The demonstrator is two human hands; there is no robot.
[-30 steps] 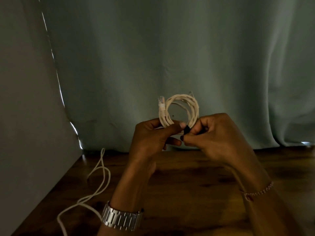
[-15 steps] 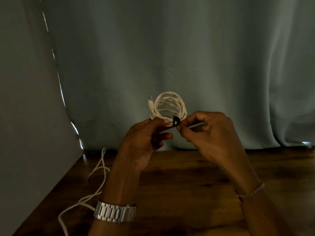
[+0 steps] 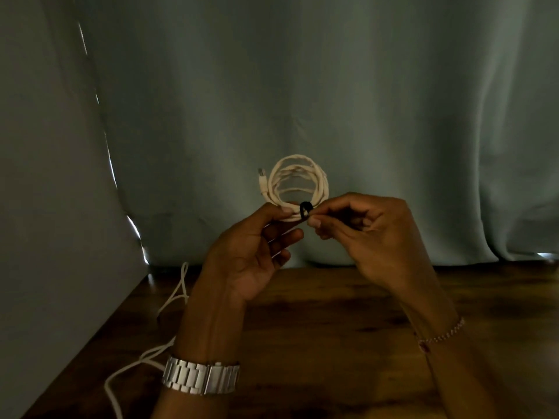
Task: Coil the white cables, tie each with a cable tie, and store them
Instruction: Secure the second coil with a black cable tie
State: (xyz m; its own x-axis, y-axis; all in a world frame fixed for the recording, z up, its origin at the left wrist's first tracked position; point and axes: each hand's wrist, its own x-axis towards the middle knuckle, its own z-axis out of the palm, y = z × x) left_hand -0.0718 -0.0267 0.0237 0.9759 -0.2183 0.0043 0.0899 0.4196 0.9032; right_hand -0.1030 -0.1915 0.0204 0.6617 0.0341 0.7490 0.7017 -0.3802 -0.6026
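Above the dark wooden tabletop (image 3: 332,343), the left hand (image 3: 254,252) pinches the coiled white cable (image 3: 298,182) steady while the right hand (image 3: 363,231) pinches the black cable tie (image 3: 305,209) to cinch it.

This looks like a room in a home, dimly lit. A long pale grey-green fabric curtain (image 3: 332,101) hangs in soft folds across the whole back, reaching down to a dark brown wooden tabletop with visible grain (image 3: 332,343). Thin slivers of daylight (image 3: 110,164) show along the curtain's left edge and at its lower right hem, so a window lies behind it. On the left a plain light grey wall panel (image 3: 45,207) meets the tabletop. A loose thin white cable (image 3: 169,300) trails across the wood near that wall
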